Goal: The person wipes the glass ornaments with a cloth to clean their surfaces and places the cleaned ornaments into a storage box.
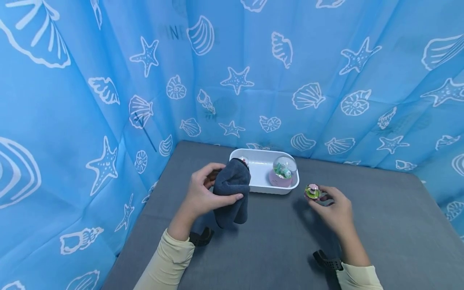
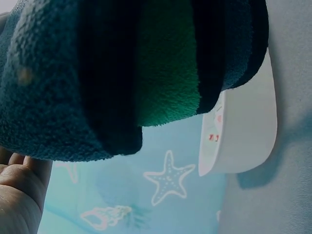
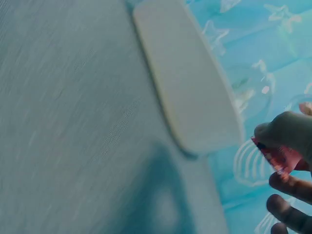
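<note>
My left hand (image 1: 204, 193) grips a bunched dark grey-blue cloth (image 1: 232, 183) that hangs in folds before the left end of a white tray (image 1: 262, 188). Up close in the left wrist view the cloth (image 2: 44, 92) looks fluffy, with green showing between dark bands. To the right of the tray, my right hand (image 1: 335, 207) pinches a small ornament (image 1: 312, 191) with a pink and green top between thumb and fingers. Its red side (image 3: 280, 158) shows in the right wrist view, where the other fingers are spread.
In the tray's right end stands a snow globe (image 1: 280, 180) on a pale purple base. A small white and red item (image 1: 244, 161) peeks out behind the cloth at its left end. A blue curtain (image 1: 224, 108) with white shells borders the grey table (image 1: 275, 241) behind and at left.
</note>
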`<state>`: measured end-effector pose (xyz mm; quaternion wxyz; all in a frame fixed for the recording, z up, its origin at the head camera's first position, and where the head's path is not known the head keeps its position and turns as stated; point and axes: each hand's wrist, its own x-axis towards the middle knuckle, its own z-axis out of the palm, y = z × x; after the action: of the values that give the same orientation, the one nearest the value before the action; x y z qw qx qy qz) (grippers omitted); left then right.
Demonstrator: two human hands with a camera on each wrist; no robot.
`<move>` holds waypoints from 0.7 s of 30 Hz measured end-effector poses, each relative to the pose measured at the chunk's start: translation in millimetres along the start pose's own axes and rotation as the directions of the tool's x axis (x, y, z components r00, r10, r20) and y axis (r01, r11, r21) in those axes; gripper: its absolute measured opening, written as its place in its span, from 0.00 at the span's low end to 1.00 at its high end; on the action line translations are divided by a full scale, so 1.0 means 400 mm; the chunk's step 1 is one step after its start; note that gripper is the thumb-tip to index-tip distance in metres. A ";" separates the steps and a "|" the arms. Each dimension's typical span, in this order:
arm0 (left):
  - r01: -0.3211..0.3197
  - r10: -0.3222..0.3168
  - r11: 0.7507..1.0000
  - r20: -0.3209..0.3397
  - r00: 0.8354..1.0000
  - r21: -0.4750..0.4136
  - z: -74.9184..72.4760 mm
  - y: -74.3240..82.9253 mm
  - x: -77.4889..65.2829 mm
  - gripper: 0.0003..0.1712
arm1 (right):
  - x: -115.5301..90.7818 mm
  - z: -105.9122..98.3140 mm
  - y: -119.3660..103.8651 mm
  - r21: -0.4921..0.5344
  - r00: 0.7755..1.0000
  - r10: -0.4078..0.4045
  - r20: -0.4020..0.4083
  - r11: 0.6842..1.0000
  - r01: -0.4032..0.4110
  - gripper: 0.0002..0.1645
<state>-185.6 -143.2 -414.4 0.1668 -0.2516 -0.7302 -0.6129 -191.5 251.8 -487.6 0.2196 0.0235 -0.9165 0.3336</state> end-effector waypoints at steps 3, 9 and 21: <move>0.001 -0.001 1.000 -0.004 1.000 -0.003 0.002 -0.002 -0.003 0.38 | 0.003 -0.006 -0.030 0.020 0.998 -0.042 -0.052 0.999 0.043 0.27; 0.001 -0.001 1.000 -0.005 1.000 -0.005 0.004 -0.003 -0.005 0.37 | 0.007 -0.021 -0.091 0.094 0.993 -0.088 -0.081 0.991 0.096 0.25; 0.011 -0.011 1.000 0.010 1.000 -0.001 0.006 0.001 -0.002 0.38 | 0.023 -0.026 -0.209 0.232 0.961 -0.256 -0.102 0.933 0.274 0.25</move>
<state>-184.6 -141.0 -414.8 0.1598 -0.2509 -0.7320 -0.6129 -180.2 194.2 -426.5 0.2902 0.1619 -0.8486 0.4117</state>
